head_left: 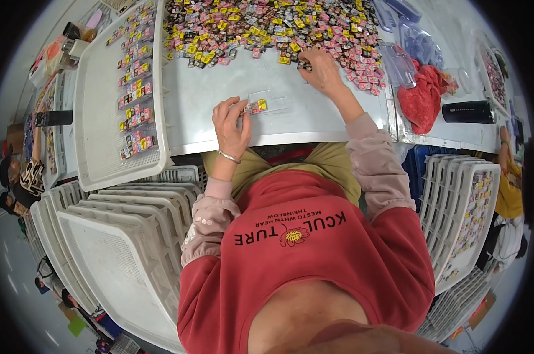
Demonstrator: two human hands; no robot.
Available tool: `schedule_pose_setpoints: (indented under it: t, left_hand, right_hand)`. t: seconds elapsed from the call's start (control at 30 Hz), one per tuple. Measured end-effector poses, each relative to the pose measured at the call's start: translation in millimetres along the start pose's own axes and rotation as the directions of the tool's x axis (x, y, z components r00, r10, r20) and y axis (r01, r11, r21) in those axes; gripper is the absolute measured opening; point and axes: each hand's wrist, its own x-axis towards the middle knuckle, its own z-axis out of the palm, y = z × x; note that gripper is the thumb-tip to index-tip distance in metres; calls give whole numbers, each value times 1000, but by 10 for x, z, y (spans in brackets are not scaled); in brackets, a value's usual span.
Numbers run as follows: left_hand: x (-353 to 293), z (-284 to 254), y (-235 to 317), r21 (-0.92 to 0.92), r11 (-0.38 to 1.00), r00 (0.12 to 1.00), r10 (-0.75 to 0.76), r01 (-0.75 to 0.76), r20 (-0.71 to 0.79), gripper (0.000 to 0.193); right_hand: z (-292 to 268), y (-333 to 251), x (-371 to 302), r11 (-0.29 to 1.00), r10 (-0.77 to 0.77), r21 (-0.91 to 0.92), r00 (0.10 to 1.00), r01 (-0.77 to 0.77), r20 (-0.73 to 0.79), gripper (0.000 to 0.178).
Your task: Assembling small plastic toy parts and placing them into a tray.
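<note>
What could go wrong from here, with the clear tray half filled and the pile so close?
1. The clear tray sits near the table's front edge, pinned only by the left hand; a nudge might send it and its small packets off.
2. The right hand picks at the rim of the loose pile; a sweep could scatter pieces.
3. The red cloth lies against the pile's right side and may hide strays.

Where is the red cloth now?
In the head view, the red cloth lies on the table at the person's right, beside the black cylinder and just past the clear trays.
</note>
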Motion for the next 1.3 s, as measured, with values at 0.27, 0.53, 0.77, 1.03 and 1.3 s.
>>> schedule_pose_setpoints:
  t: [0.27,0.53,0.77,1.03,1.3]
  left_hand:
    - [-49,63,-25,-13,1000,1000,-14,14,3,26]
    - [-70,62,-35,5,1000,1000,3,-3,-12,27]
    - [-73,105,-69,11,1000,1000,9,-9,-8,26]
    - [-69,134,-67,-8,1000,1000,-12,12,-19,24]
    - [-96,101,-50,14,1000,1000,-26,26,-17,23]
  right_hand:
    - [-19,53,-57,994,-106,14,989,108,-98,31]
    - [-99,-25,-99,953,-86,289,995,96,-46,15]
    - [-144,151,-62,936,-11,350,995,45,-97,14]
    - [-102,396,-58,774,141,623,990,-116,10,18]
    - [-146,129,-122,997,78,-23,992,-80,-100,8]
